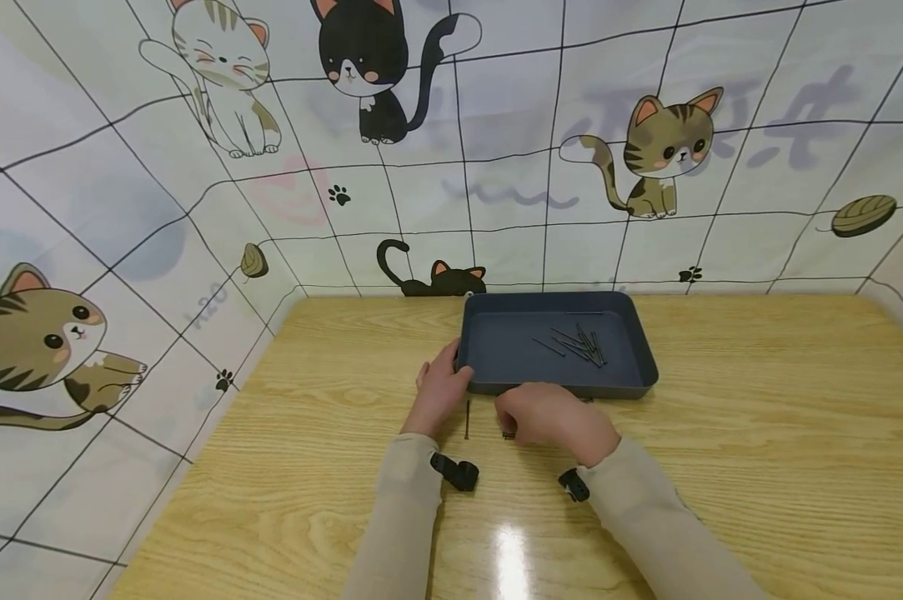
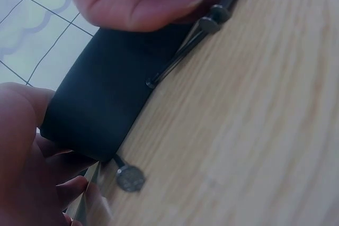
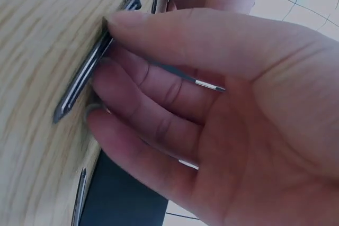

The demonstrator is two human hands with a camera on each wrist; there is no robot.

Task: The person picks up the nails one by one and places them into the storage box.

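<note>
Your left hand [image 1: 442, 390] grips the shallow, dark blue-grey rectangular tray [image 1: 496, 342] at its front left corner, thumb at the rim. Your right hand [image 1: 552, 415] is narrowed just in front of the tray, thumb and curled fingers pinching slim grey metal nails [image 3: 87, 72] low over the pale wood-grain table [image 1: 331, 417]; you show their exact count unclearly. A single dark nail [image 1: 467, 419] lies on the table between your hands, its pointed end towards the tray. Inside the tray, a loose pile of dark metal nails [image 1: 582, 346] lies right of centre.
</note>
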